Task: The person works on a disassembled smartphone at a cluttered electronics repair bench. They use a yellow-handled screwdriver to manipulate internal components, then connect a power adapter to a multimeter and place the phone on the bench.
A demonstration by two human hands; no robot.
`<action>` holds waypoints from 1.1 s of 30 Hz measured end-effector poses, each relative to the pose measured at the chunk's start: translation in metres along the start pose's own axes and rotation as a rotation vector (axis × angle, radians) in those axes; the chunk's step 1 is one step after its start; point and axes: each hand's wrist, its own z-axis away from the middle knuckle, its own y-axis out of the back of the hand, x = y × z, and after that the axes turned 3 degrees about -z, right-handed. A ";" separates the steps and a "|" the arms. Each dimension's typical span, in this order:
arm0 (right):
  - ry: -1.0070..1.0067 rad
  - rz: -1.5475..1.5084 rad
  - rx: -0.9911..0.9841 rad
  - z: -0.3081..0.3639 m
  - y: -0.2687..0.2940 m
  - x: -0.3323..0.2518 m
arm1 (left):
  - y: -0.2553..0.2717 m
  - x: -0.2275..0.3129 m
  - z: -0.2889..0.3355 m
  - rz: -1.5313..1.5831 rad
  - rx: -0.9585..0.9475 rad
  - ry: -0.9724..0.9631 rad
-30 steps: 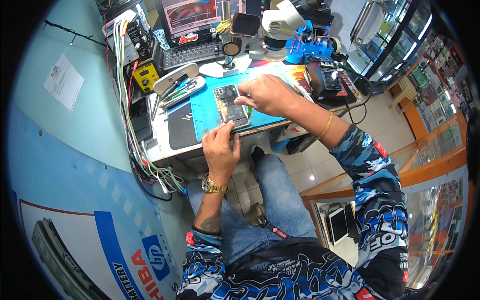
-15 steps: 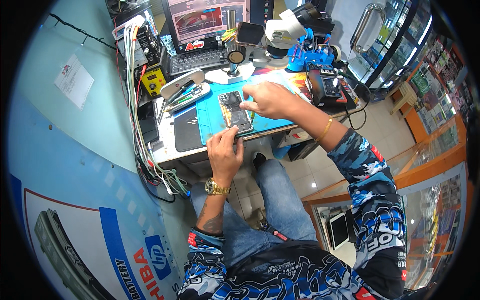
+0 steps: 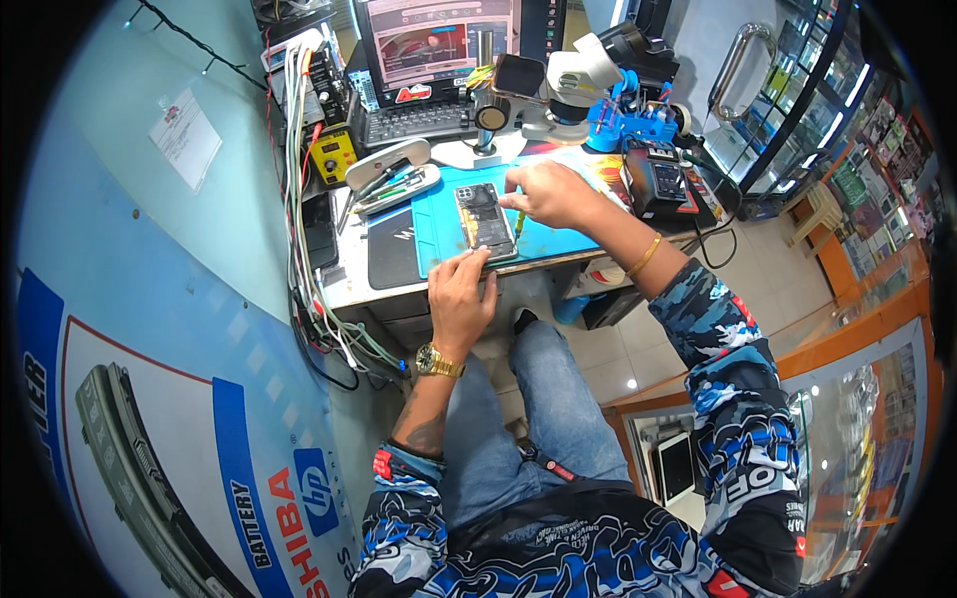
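Observation:
A smartphone point(image 3: 484, 221) with its back cover off lies on the blue work mat point(image 3: 435, 225), its inner parts and camera lenses facing up. My left hand point(image 3: 461, 299) has its fingers bent over the phone's near edge and grips it there. Beside the phone's upper right side, my right hand point(image 3: 554, 195) is closed in a pinch. Whatever sits between those fingertips is too small or hidden to name. A thin yellow-green tool point(image 3: 519, 221) shows just below the right thumb, along the phone's right edge; whether the hand touches it is unclear.
An open case of pens and tools point(image 3: 399, 189) stands left of the mat, near a dark pad point(image 3: 391, 261). Behind are a laptop point(image 3: 419, 122) and a microscope point(image 3: 578, 78). A black device point(image 3: 660, 184) sits at right. Cables point(image 3: 297, 199) hang along the left side.
My right hand has drawn slightly right and away, so its thumb no longer overlaps the phone. The left hand stays on the phone's near edge. The whole view has shifted a little.

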 end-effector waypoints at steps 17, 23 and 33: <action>-0.204 -0.661 0.383 0.047 0.013 0.022 | 0.021 0.031 0.078 -0.050 -0.116 -0.029; -0.219 -1.042 0.469 0.049 0.000 0.018 | 0.015 0.024 0.181 0.047 -0.440 0.281; -0.141 -0.932 0.607 0.014 0.005 0.015 | -0.029 -0.007 0.134 0.175 -0.590 0.646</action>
